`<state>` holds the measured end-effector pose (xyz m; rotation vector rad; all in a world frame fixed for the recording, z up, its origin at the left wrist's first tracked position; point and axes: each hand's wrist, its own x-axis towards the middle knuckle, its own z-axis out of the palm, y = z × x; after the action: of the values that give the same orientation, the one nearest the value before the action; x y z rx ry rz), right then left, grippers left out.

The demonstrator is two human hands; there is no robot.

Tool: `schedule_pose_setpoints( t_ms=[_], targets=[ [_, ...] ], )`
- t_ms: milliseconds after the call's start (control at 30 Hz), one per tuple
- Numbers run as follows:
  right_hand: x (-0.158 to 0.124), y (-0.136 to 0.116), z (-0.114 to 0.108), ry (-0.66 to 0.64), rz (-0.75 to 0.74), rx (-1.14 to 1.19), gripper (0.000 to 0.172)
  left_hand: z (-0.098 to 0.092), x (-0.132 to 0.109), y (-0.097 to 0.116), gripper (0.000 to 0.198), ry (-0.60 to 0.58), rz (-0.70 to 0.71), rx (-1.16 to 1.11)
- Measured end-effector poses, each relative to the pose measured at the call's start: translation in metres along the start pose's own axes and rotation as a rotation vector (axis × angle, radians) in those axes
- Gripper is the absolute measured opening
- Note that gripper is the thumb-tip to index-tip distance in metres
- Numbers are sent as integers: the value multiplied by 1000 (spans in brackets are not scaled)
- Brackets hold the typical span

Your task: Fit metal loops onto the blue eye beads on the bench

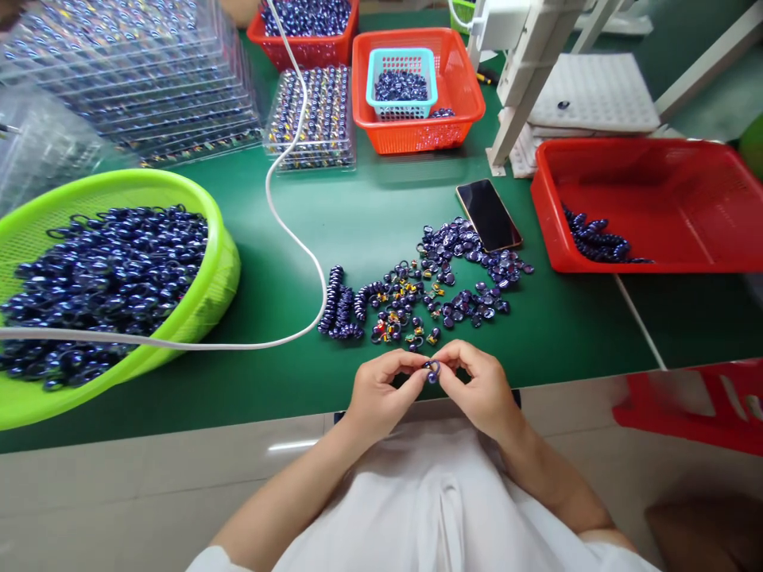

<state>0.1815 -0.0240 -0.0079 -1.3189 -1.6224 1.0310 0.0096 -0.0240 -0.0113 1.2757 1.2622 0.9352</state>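
My left hand (386,388) and my right hand (477,383) meet at the front edge of the green table. Between their fingertips they pinch a small shiny dark blue ring-shaped piece (432,373) with a rounded bead-like end. Just beyond my fingers lie loose pieces with yellow and red parts (393,318). Dark blue round caps (458,238) are scattered behind them. To the left, rings stand nested in short rows (335,306).
A lime green basket (223,270) full of dark blue rings stands left. A white cable (286,226) crosses the table. A phone (489,214) touches the caps. Red tray (548,230) is right; orange basket (361,95) and stacked clear trays (238,119) are behind.
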Motion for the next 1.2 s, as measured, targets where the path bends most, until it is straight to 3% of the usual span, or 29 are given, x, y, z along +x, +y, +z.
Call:
schedule_pose_setpoints(
  t_ms=[100, 267, 467, 567, 667, 867, 1000, 1200],
  targets=[
    [3, 5, -19, -69, -73, -97, 8, -1, 2, 2, 12, -72, -35, 5],
    [10, 27, -47, 199, -127, -468, 13, 0, 8, 4, 12, -55, -88, -103],
    [19, 45, -45, 219, -232, -789, 13, 1, 14, 6, 18, -26, -192, -290],
    [18, 44, -41, 259, -239, -718, 13, -1, 13, 6, 25, -8, -229, -356],
    [12, 35, -34, 249, -222, -467, 15, -2, 12, 6, 21, 6, -220, -404],
    [3, 11, -6, 191, -167, -86, 29, 6, 10, 9, 21, -76, -166, -570],
    [5, 10, 7, 223, -313, -174, 35, 6, 8, 12, 22, -72, -154, -580],
    [3, 12, 6, 234, -440, -306, 39, -1, 8, 10, 18, -57, -205, -657]
  ],
)
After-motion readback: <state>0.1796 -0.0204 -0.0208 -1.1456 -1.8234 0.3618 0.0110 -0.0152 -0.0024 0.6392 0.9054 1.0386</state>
